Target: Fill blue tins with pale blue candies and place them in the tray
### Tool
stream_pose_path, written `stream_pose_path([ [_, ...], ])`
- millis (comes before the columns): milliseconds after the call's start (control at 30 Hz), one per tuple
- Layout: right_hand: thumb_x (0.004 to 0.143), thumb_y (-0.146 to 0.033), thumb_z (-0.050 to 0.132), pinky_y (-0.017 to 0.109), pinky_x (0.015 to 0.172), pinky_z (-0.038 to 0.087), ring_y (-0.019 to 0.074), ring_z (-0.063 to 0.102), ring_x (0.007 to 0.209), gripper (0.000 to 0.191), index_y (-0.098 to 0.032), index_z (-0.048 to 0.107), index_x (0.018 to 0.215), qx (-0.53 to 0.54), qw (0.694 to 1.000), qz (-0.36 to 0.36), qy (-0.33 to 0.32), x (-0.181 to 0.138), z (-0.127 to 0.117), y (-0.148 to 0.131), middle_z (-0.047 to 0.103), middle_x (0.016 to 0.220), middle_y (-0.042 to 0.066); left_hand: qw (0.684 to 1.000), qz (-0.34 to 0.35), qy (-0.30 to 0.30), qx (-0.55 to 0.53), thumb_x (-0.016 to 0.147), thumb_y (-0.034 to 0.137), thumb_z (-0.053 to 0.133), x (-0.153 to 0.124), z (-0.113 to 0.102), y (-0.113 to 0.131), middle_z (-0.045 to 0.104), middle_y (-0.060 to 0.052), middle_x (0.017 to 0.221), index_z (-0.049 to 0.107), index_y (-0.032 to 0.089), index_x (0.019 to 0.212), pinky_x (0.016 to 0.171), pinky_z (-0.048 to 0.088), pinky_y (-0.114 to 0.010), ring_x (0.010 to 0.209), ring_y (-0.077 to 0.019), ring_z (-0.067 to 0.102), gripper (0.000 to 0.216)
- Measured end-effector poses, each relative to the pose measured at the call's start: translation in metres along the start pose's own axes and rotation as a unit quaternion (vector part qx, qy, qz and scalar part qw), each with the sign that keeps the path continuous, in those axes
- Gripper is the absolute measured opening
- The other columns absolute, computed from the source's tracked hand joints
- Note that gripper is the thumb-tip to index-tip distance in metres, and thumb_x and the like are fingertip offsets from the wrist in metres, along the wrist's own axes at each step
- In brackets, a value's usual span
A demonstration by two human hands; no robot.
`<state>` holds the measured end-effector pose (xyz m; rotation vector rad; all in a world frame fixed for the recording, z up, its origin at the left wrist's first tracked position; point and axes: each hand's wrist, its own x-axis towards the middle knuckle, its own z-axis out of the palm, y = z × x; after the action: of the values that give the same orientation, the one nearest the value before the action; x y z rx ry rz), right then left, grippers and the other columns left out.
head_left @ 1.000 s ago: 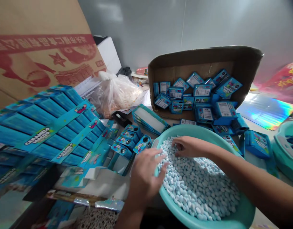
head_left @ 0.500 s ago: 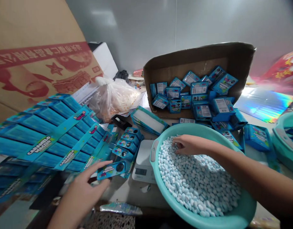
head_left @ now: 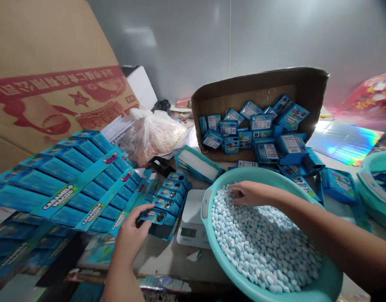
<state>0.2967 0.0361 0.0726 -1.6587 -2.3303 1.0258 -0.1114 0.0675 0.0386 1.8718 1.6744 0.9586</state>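
My left hand (head_left: 133, 228) pinches a small blue candy box (head_left: 154, 215) by its end, at the near end of a row of like boxes in a display tray (head_left: 164, 233). Several upright boxes (head_left: 169, 193) stand in that tray behind it. On the right, my right hand (head_left: 247, 193) rests with curled fingers on the pale blue and white candies (head_left: 258, 239) in a turquoise basin (head_left: 332, 277). Its fingertips are partly hidden among the candies, so what they hold cannot be made out. A white digital scale (head_left: 193, 218) sits between tray and basin.
Filled display trays (head_left: 70, 184) are stacked at left before a large carton (head_left: 54, 46). Behind the basin, an open cardboard box (head_left: 258, 88) holds many blue boxes. Flat trays (head_left: 197, 164), a plastic bag of candy (head_left: 155, 132) and another turquoise basin (head_left: 373, 201) stand around.
My left hand has carried the small candy box rightward and up into line with the row in the tray. My right hand has stayed in the candies. The view has shifted slightly.
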Motion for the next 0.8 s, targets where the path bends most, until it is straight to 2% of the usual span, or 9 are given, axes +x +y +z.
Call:
stream_pose_path([
  [67, 0.087, -0.030, 0.065, 0.026, 0.059, 0.033, 0.0168, 0.056, 0.070, 0.022, -0.018, 0.067, 0.105, -0.003, 1.000, -0.004, 0.002, 0.001, 0.001, 0.001, 0.068, 0.086, 0.004, 0.998, -0.023, 0.046, -0.045, 0.072, 0.026, 0.057, -0.003, 0.009, -0.011, 0.073, -0.008, 0.110, 0.071, 0.020, 0.104, 0.095, 0.056, -0.039, 0.103, -0.0253, 0.069, 0.036],
  [133, 0.087, -0.030, 0.064, 0.027, 0.060, 0.033, 0.0173, 0.057, 0.072, 0.021, -0.019, 0.067, 0.105, -0.006, 1.000, -0.011, 0.007, 0.001, 0.002, 0.002, 0.069, 0.088, 0.004, 0.989, -0.039, 0.128, -0.069, 0.080, 0.029, 0.053, -0.008, 0.023, -0.018, 0.072, -0.012, 0.112, 0.068, 0.017, 0.107, 0.095, 0.057, -0.042, 0.105, -0.0258, 0.069, 0.032],
  [233, 0.087, -0.029, 0.065, 0.027, 0.061, 0.034, 0.0180, 0.057, 0.074, 0.021, -0.019, 0.067, 0.104, -0.006, 1.000, -0.018, 0.010, 0.000, 0.002, 0.005, 0.069, 0.091, 0.005, 0.968, -0.052, 0.235, -0.072, 0.095, 0.037, 0.038, -0.019, 0.047, -0.015, 0.063, -0.018, 0.127, 0.051, 0.015, 0.130, 0.101, 0.053, -0.047, 0.119, -0.0274, 0.064, 0.043],
  [300, 0.087, -0.031, 0.064, 0.027, 0.060, 0.034, 0.0180, 0.058, 0.074, 0.021, -0.019, 0.068, 0.104, -0.003, 1.000, -0.022, 0.006, -0.001, 0.001, 0.007, 0.069, 0.090, 0.005, 0.968, -0.039, 0.237, -0.071, 0.097, 0.042, 0.041, -0.026, 0.060, -0.006, 0.056, -0.018, 0.138, 0.045, 0.017, 0.138, 0.108, 0.048, -0.050, 0.130, -0.0290, 0.055, 0.049],
  [433, 0.088, -0.038, 0.066, 0.027, 0.058, 0.035, 0.0179, 0.059, 0.071, 0.027, -0.018, 0.068, 0.105, 0.000, 1.000, -0.028, 0.006, -0.001, -0.001, 0.007, 0.069, 0.089, 0.005, 0.981, 0.055, 0.181, 0.053, 0.080, 0.051, 0.070, -0.031, 0.073, 0.012, 0.050, -0.020, 0.143, 0.057, 0.016, 0.130, 0.117, 0.035, -0.057, 0.139, -0.0382, 0.044, 0.062],
  [567, 0.086, -0.042, 0.069, 0.025, 0.058, 0.037, 0.0172, 0.059, 0.069, 0.028, -0.018, 0.070, 0.099, 0.000, 0.999, -0.040, 0.033, -0.005, 0.003, 0.000, 0.069, 0.084, 0.004, 0.968, 0.096, 0.204, 0.113, 0.085, 0.048, 0.067, -0.026, 0.077, 0.016, 0.052, -0.021, 0.137, 0.054, 0.014, 0.135, 0.113, 0.041, -0.054, 0.132, -0.0364, 0.050, 0.062],
  [633, 0.089, -0.039, 0.067, 0.025, 0.064, 0.041, 0.0177, 0.061, 0.077, 0.022, -0.018, 0.071, 0.094, -0.006, 0.996, -0.045, 0.079, -0.005, 0.003, -0.001, 0.069, 0.088, 0.004, 0.959, 0.119, 0.211, 0.145, 0.085, 0.049, 0.068, -0.026, 0.075, 0.018, 0.048, -0.024, 0.140, 0.052, 0.011, 0.137, 0.113, 0.040, -0.057, 0.135, -0.0392, 0.047, 0.066],
  [700, 0.095, -0.034, 0.059, 0.026, 0.074, 0.043, 0.0190, 0.062, 0.088, 0.019, -0.018, 0.070, 0.093, -0.023, 0.988, -0.028, 0.147, 0.000, -0.006, 0.005, 0.069, 0.096, 0.006, 0.940, 0.150, 0.250, 0.175, 0.082, 0.048, 0.071, -0.028, 0.069, 0.025, 0.046, -0.027, 0.142, 0.054, 0.008, 0.135, 0.113, 0.039, -0.059, 0.138, -0.0421, 0.043, 0.069],
  [800, 0.099, -0.026, 0.051, 0.030, 0.084, 0.046, 0.0218, 0.062, 0.098, 0.020, -0.017, 0.069, 0.102, -0.059, 0.968, 0.039, 0.241, 0.021, -0.039, 0.029, 0.067, 0.108, 0.009, 0.916, 0.195, 0.299, 0.183, 0.080, 0.044, 0.076, -0.039, 0.057, 0.040, 0.055, -0.023, 0.135, 0.060, 0.010, 0.129, 0.110, 0.043, -0.056, 0.132, -0.0403, 0.050, 0.062],
])
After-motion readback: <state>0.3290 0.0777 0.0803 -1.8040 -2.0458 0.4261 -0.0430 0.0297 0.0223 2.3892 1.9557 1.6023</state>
